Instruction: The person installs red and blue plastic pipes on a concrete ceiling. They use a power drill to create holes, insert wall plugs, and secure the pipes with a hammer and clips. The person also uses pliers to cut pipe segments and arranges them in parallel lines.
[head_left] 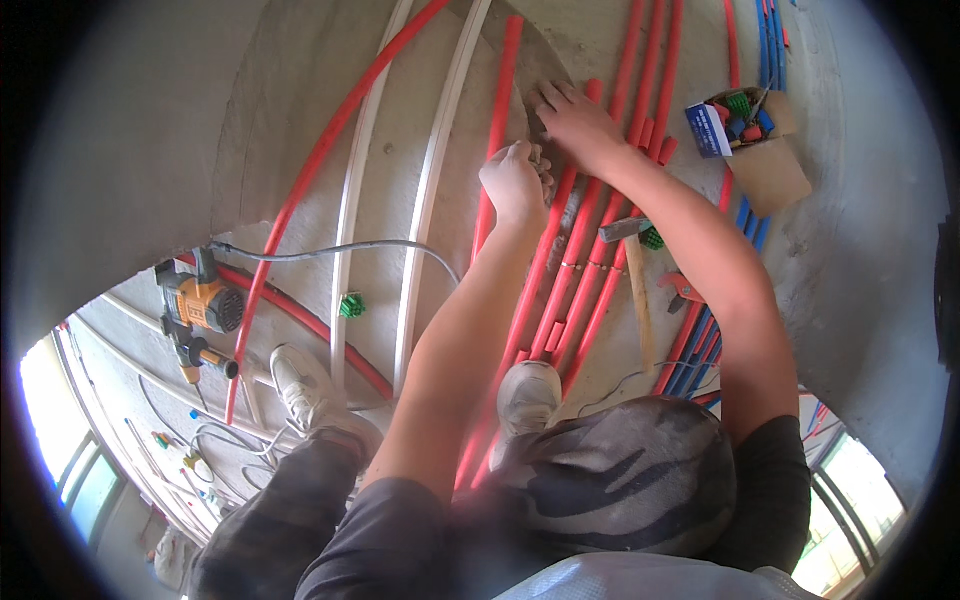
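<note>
We are curling our left hand (515,180) fingers (528,155) into a fist around something small that we cannot make out, pressed at a red conduit (497,130) on the concrete floor (160,150). Our right hand (578,122) fingers (552,98) are spreading flat, just beyond the left ones, pinning the neighbouring red conduits (640,80). We are judging this a fixing step (a clip, perhaps); next calls for steady downward pressure. A hammer (632,260) is lying nearer our right wrist, a cardboard box (770,170) farther right, a drill (200,305) well off left.
</note>
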